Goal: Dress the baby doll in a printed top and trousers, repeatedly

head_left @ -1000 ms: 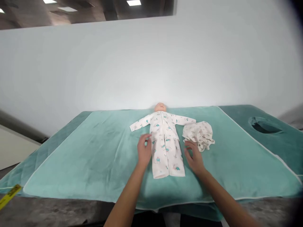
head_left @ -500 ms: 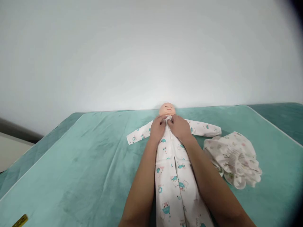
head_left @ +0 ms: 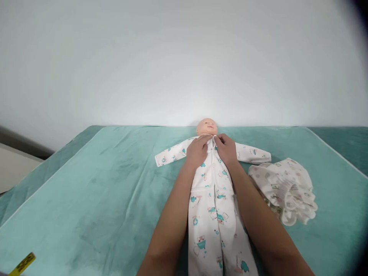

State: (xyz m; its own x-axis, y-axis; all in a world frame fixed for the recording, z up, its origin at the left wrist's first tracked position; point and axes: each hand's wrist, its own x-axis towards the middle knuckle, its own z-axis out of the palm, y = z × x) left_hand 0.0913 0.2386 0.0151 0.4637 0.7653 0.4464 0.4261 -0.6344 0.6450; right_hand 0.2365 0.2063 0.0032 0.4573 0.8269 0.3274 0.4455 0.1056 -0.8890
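A baby doll [head_left: 207, 127] lies on its back, head toward the wall, dressed in a white long-sleeved baby romper [head_left: 214, 191] with teal and pink prints. At the collar, just below the doll's chin, my left hand [head_left: 198, 150] is closed on the left edge of the neckline. My right hand [head_left: 226, 148] pinches the opposite edge of the collar close beside it. Both sleeves stretch out sideways, and the legs of the romper reach toward me between my forearms. My fingertips partly hide the collar's fastening.
A crumpled white printed cloth with ruffled edges [head_left: 287, 189] lies to the right of the romper. Under everything spreads a teal bed cover [head_left: 94, 199] with a pale seam. A white wall [head_left: 184, 61] stands behind; a yellow strip [head_left: 23, 264] shows at lower left.
The view has shifted slightly. Both hands stay at the collar, with the fingers a little moved; the right hand's fingertips now press closer at the neckline.
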